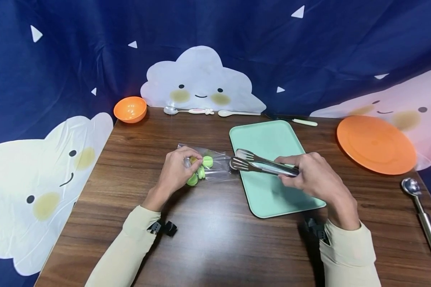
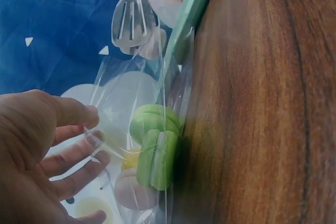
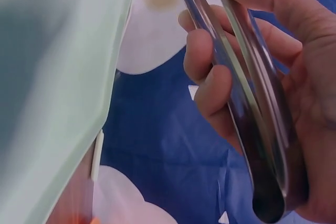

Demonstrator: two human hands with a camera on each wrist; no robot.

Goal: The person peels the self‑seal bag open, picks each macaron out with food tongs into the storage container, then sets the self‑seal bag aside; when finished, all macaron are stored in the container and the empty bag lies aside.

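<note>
Head view: the left hand (image 1: 177, 169) pinches the near end of a clear plastic bag (image 1: 215, 165) lying on the wooden table (image 1: 208, 239), fingers curled over the film. Inside the bag sit green macarons (image 1: 201, 172), bunched just under the fingertips. The right hand (image 1: 310, 175) is wrapped round a pair of steel tongs (image 1: 262, 163), thumb and fingers closed on the arms. The slotted tips stand slightly apart at the bag's open mouth, right at the left edge of the mint-green tray (image 1: 273, 195). Also on the table: orange bowl (image 1: 130, 109) far left, two spoons (image 1: 190, 111) along the back edge, orange plate (image 1: 376, 143) at right, metal scoop (image 1: 424, 215) at the near right.

Left wrist view: left hand (image 2: 37, 156), with fingers (image 2: 79, 153) pressed against the bag's film (image 2: 131, 93). Green macarons (image 2: 155, 153) stand on edge inside it, against the table (image 2: 262, 103). Tong tips (image 2: 134, 19) hover at the bag's opening, beside the tray edge (image 2: 191, 14).

Right wrist view: right hand (image 3: 273, 103), fingers (image 3: 210, 77) curled firmly round the tongs' arms (image 3: 247, 108). Tray (image 3: 52, 77) lies close alongside. The tips are out of view here.
</note>
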